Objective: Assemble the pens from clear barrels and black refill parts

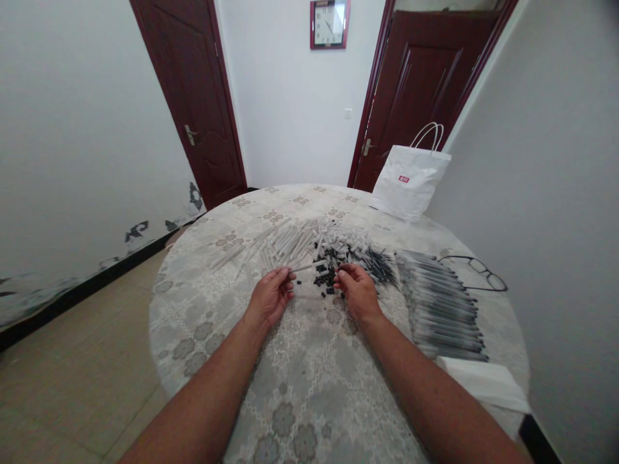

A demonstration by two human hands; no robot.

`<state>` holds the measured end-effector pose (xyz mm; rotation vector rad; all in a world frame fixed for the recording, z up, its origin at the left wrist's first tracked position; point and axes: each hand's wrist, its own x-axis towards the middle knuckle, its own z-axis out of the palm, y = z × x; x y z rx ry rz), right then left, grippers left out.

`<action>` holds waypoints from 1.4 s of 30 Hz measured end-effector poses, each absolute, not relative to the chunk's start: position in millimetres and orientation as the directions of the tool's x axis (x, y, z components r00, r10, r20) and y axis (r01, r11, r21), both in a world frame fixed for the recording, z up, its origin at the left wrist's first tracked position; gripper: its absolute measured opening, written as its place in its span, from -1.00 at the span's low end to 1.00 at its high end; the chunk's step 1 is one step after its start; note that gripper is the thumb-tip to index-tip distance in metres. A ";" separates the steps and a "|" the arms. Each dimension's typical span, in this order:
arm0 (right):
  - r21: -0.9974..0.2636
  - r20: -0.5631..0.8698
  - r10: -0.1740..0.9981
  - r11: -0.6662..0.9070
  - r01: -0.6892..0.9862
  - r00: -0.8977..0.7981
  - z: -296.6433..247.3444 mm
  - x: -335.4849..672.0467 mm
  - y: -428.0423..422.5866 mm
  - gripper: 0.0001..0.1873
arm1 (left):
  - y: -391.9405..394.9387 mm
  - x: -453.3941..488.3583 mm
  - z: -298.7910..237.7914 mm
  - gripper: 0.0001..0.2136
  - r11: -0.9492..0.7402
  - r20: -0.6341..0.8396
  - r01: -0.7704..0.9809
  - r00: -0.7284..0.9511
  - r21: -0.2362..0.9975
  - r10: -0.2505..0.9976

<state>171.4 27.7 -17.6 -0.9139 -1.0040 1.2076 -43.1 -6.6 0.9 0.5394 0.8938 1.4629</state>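
Note:
My left hand (pixel 269 298) is closed in a pinch on a thin whitish pen barrel (pixel 309 265), which points right toward my other hand. My right hand (pixel 358 293) is also pinched, thumb against forefinger, over the small black pieces; what sits between its fingertips is too small to make out. Between and just beyond the hands lie small black plugs or caps (pixel 325 280). Behind them spreads a heap of pale pen barrels (pixel 293 240). Short white pieces (pixel 355 240) and thin dark refill-like sticks (pixel 381 264) lie beyond my right hand.
A row of dark-ended pens (pixel 442 303) lies to the right, with eyeglasses (pixel 494 281) beside it. A white paper bag (pixel 411 182) stands at the table's back right. A white box-like packet (pixel 483 383) sits near my right forearm. A patterned cloth (pixel 207 348) covers the round table.

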 end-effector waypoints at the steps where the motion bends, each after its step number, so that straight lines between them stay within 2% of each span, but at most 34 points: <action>1: -0.941 0.112 0.992 0.127 -0.313 0.065 -18.9 172.3 29.2 -0.62 | -6.8 -42.7 1.3 -0.82 0.078 -0.178 -0.601 -0.109 0.795 0.978; 11: -0.891 0.068 0.997 0.045 -0.451 -0.035 -10.8 172.5 23.6 -0.68 | -9.5 -38.9 3.8 -0.77 0.093 -0.162 -0.523 -0.089 0.847 0.983; 21: -0.883 0.069 0.998 0.058 -0.466 -0.008 -8.1 171.7 24.9 -0.71 | -8.6 -38.6 0.8 -0.74 0.089 -0.150 -0.456 -0.099 0.886 0.984; 26: -0.852 0.073 0.996 0.042 -0.521 -0.040 -2.7 171.8 22.6 -0.64 | -8.9 -39.3 0.7 -0.73 0.078 -0.140 -0.444 -0.111 0.893 0.984; 34: -0.883 0.061 0.998 0.062 -0.464 0.017 -8.0 170.4 24.3 -0.66 | -10.3 -38.1 4.1 -0.71 0.080 -0.148 -0.443 -0.121 0.893 0.982; 42: -0.891 0.073 0.997 0.064 -0.449 -0.004 -10.8 171.2 25.1 -0.67 | -10.4 -38.3 3.9 -0.68 0.074 -0.138 -0.425 -0.124 0.902 0.983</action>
